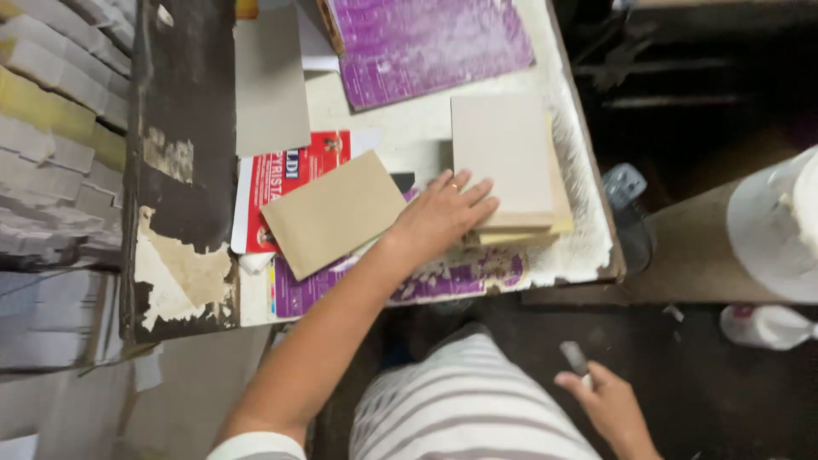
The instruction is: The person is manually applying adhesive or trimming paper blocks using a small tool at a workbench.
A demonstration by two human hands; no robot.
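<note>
My left hand [443,213] lies flat, fingers apart, on the near-left corner of a stack of pale card sheets [503,158] on the worktable [588,247]. It holds nothing. A loose brown card sheet [332,213] lies tilted just left of that hand, over a red printed sheet [285,175]. My right hand [609,405] is low at the bottom right, off the table, closed around a small grey tool [573,356] whose tip sticks up. My striped shirt [464,405] fills the bottom middle.
A purple board [426,43] lies at the table's far side, with a grey card sheet [271,85] to its left. Stacks of folded card [51,111] stand at the far left. A white bucket [780,226] and a white bottle [767,326] sit at the right.
</note>
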